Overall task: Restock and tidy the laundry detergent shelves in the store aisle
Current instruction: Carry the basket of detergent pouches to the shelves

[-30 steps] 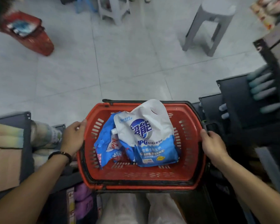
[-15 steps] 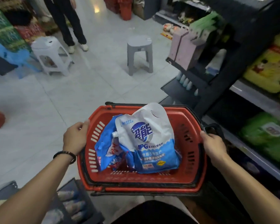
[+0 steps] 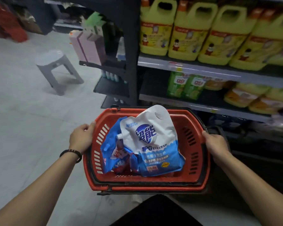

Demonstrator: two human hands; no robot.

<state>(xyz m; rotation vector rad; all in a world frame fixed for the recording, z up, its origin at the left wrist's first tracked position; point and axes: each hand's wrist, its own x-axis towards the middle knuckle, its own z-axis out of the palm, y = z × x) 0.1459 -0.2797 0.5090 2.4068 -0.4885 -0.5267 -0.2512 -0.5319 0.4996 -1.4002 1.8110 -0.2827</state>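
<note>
Left hand (image 3: 81, 138) and right hand (image 3: 215, 144) each grip the basket (image 3: 153, 185) rim. The tall pouch (image 3: 153, 139) pokes above it; a tilt could spill it onto the floor (image 3: 31, 128).

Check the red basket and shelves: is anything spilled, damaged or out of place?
Nothing looks spilled or torn. The white detergent pouch leans on crumpled blue pouches in the red basket; yellow jugs stand in line.
</note>
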